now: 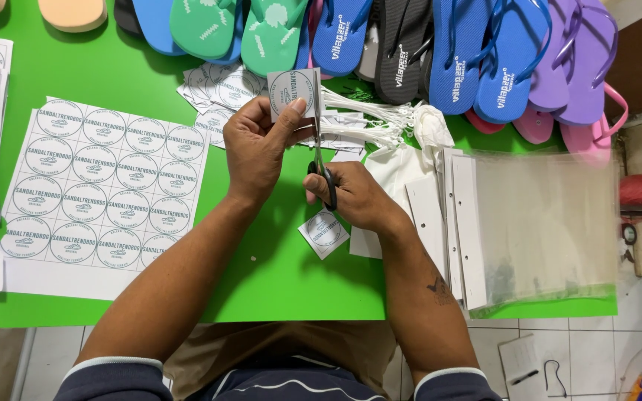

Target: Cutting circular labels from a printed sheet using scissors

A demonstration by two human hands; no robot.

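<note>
Two hands: we work with both over the green table (261, 245), seen from the head camera.
Left hand: our left hand (255, 148) pinches a small square label (291, 90) between thumb and fingers, holding it upright above the table.
Right hand: our right hand (357, 197) is closed through the black handles of the scissors (321, 160), fingers in the loops.
Scissors: their blades point up and away from us, running along the right edge of the label; we cannot tell how far the blades are parted.
Cut pieces: one loose cut square (324, 232) lies on the table just below our right hand; more cut squares (217, 93) lie piled beyond our left hand.
Uncut sheet: a white sheet of round printed labels (105, 186) lies flat to our left.
Right side: a stack of clear bags with white header cards (536, 223) lies beside our right forearm, with white string loops (380, 119) near the label.
Far edge: flip-flops (484, 59) in blue, green, black, purple and pink line the table's far side.
</note>
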